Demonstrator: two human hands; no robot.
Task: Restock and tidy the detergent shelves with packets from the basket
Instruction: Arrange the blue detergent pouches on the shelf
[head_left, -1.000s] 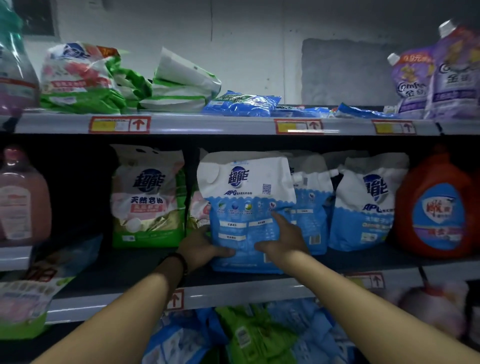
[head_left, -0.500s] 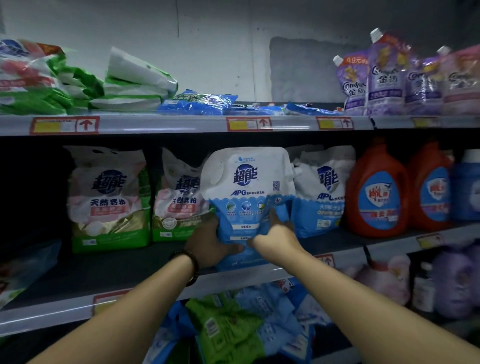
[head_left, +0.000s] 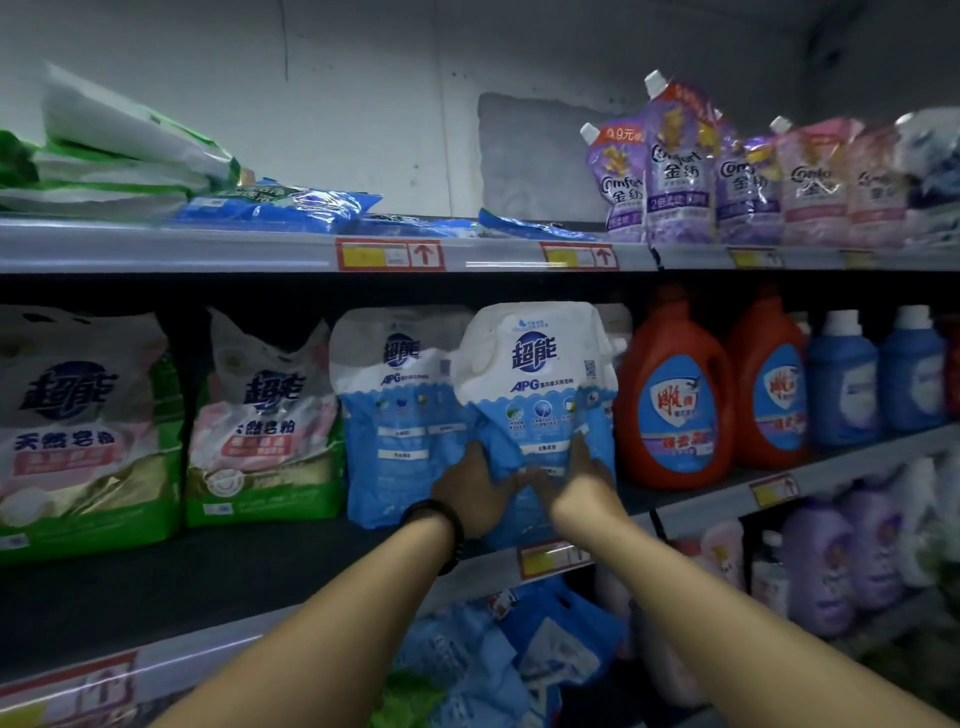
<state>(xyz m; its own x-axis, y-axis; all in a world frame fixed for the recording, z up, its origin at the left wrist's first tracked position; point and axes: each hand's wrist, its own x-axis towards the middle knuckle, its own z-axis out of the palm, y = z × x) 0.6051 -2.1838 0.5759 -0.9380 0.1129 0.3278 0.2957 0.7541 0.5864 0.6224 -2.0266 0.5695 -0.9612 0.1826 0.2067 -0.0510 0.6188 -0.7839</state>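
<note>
A white-and-blue detergent pouch (head_left: 535, 379) stands upright on the middle shelf (head_left: 218, 577), close to the red bottles. My left hand (head_left: 470, 491) grips its lower left side. My right hand (head_left: 584, 475) grips its lower right side, fingers pointing up along the front. A second, matching pouch (head_left: 395, 415) stands just left of it, partly behind. Below the shelf edge lie blue and green packets (head_left: 519, 654), crumpled together; whatever holds them is hidden.
Two green-and-pink powder bags (head_left: 260, 421) stand at the left of the middle shelf. Red detergent bottles (head_left: 675, 395) and blue bottles (head_left: 841, 379) stand to the right. The top shelf carries flat blue packets (head_left: 280, 205) and purple spouted pouches (head_left: 675, 161).
Both hands have carried the white-and-blue pouch to the right along the middle shelf, up to the red bottles. The view has swung right, and a matching pouch shows on its left.
</note>
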